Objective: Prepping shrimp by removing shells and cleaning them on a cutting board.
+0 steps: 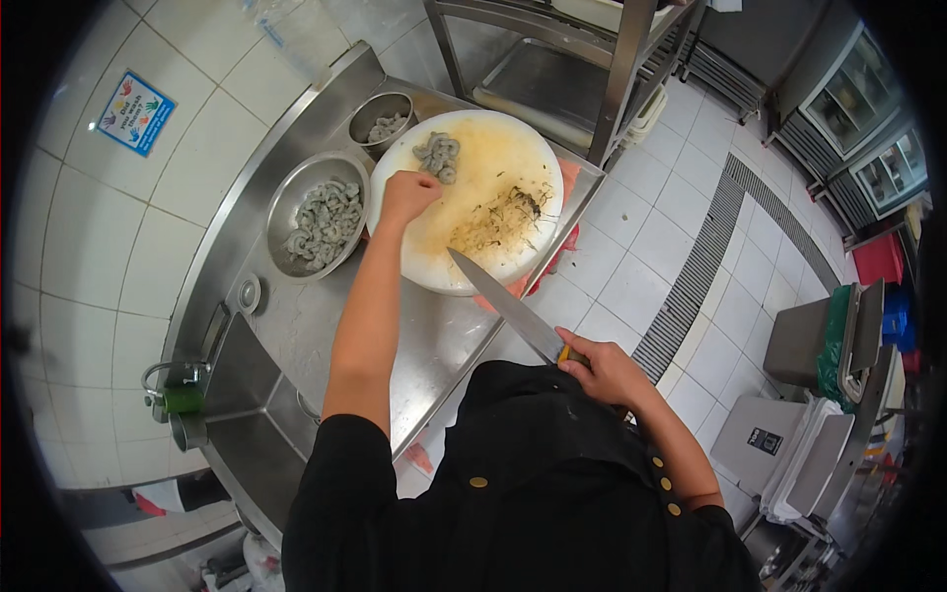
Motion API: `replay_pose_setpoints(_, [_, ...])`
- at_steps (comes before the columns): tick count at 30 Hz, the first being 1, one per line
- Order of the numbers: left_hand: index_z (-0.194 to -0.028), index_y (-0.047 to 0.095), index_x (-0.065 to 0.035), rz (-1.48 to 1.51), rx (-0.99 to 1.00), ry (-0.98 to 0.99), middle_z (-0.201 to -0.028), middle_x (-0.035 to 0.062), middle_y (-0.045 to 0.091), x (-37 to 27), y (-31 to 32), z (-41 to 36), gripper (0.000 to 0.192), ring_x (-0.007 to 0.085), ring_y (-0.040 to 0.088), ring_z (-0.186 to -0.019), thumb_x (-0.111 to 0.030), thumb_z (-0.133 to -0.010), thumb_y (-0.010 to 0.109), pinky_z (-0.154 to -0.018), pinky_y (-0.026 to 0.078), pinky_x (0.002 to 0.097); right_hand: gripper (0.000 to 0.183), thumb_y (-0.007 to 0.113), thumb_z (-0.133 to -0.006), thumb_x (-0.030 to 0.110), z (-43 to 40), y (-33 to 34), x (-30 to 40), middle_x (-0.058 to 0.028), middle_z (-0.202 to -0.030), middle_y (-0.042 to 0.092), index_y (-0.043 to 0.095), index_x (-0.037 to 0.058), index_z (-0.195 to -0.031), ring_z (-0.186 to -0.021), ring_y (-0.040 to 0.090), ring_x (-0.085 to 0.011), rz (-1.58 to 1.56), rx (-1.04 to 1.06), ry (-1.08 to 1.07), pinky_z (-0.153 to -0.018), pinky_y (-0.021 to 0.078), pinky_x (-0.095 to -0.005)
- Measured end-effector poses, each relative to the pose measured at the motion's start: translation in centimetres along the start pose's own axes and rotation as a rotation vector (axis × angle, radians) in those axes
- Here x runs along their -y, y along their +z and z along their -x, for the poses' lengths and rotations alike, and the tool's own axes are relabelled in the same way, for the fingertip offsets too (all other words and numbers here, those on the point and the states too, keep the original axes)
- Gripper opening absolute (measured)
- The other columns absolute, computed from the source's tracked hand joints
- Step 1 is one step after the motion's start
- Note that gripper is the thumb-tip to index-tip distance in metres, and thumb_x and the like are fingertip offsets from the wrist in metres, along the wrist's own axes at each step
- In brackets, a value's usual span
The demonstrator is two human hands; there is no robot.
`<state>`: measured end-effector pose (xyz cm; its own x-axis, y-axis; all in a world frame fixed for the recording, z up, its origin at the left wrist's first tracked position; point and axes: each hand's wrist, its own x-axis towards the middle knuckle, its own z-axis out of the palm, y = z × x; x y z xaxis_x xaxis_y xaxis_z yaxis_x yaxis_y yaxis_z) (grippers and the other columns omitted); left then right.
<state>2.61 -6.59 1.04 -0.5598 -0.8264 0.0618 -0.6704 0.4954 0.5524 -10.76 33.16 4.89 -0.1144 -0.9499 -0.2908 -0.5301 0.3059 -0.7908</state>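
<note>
My right hand (607,370) grips the handle of a large chef's knife (507,300), whose tip reaches over the near edge of a round white cutting board (510,133). Just below a small pile of grey peeled shrimp (438,155) on that board is my left hand (408,196), its fingers curled; whether something is held in them is hidden. Dark vein scraps (518,211) are smeared across the board's right half. More grey shrimp (325,222) fill part of a steel colander bowl (277,214) left of the board. Behind it, a smaller steel bowl (360,122) also contains shrimp pieces.
A steel sink (251,399) with a tap (166,374) lies at the left. A steel rack (621,81) rises behind the board. Orange cloth (570,177) sticks out under the board at the counter's right edge. Grey bins (762,436) stand on the tiled floor at right.
</note>
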Motion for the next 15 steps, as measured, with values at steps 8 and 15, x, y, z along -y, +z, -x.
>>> replay_pose_setpoints(8, [-0.094, 0.069, 0.0052, 0.475, 0.372, -0.294, -0.072, 0.0043, 0.063, -0.2, -4.0, 4.1, 0.021, 0.0082, 0.053, -0.058, -0.009, -0.079, 0.066, -0.053, 0.043, 0.0227, 0.052, 0.063, -0.088, 0.020, -0.4, 0.3, -1.2, -0.0215, -0.088, 0.066, 0.046, 0.0090, -0.136, -0.080, 0.064, -0.0371, -0.116, -0.001, -0.023, -0.075, 0.0491, -0.0371])
replay_pose_setpoints(15, [-0.100, 0.070, 0.0004, 0.063, -0.053, -0.101, -0.078, 0.0074, 0.070, 0.8, 0.3, 7.7, 0.024, 0.0119, 0.063, -0.069, -0.014, -0.080, 0.068, -0.064, 0.048, 0.0250, 0.051, 0.060, -0.091, 0.013, -2.5, 1.7, -3.8, -0.0031, -0.073, 0.057, 0.044, 0.0113, -0.139, -0.056, 0.051, -0.0080, -0.433, 0.058, 0.106, -0.057, 0.0468, -0.0269])
